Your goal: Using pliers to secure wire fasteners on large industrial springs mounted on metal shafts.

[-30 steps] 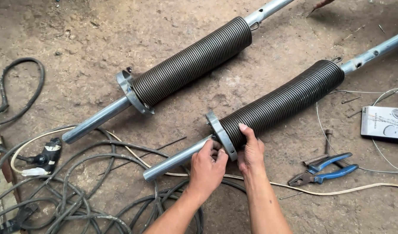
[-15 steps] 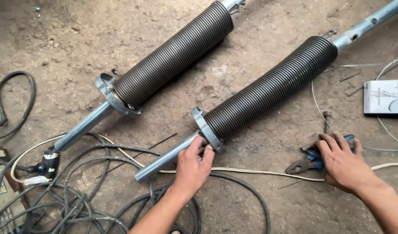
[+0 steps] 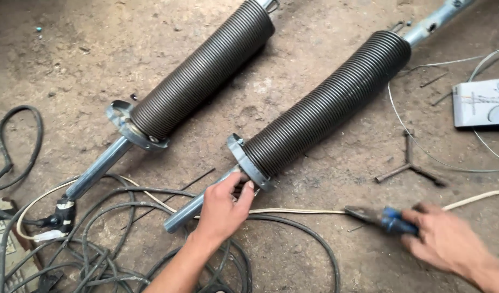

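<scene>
Two long dark coil springs on metal pipes lie slanted on the dirt floor. My left hand (image 3: 223, 209) grips the pipe (image 3: 191, 210) of the nearer spring (image 3: 328, 106), just below its metal end flange (image 3: 243, 157). My right hand (image 3: 445, 241), blurred, holds blue-handled pliers (image 3: 380, 217) low over the ground at the right, jaws pointing left toward a pale cord (image 3: 298, 211). The farther spring (image 3: 203, 70) with its own flange (image 3: 129, 127) lies to the left, untouched.
Black cables (image 3: 124, 255) tangle at the lower left, with a clamp (image 3: 62, 214) among them. A three-armed metal piece (image 3: 408, 165) and thin wire (image 3: 423, 154) lie at the right, near a white flat box (image 3: 480, 103).
My right hand left the spring flange, reached right to the pliers and picked them up, now moving them left. The left hand stayed on the pipe.
</scene>
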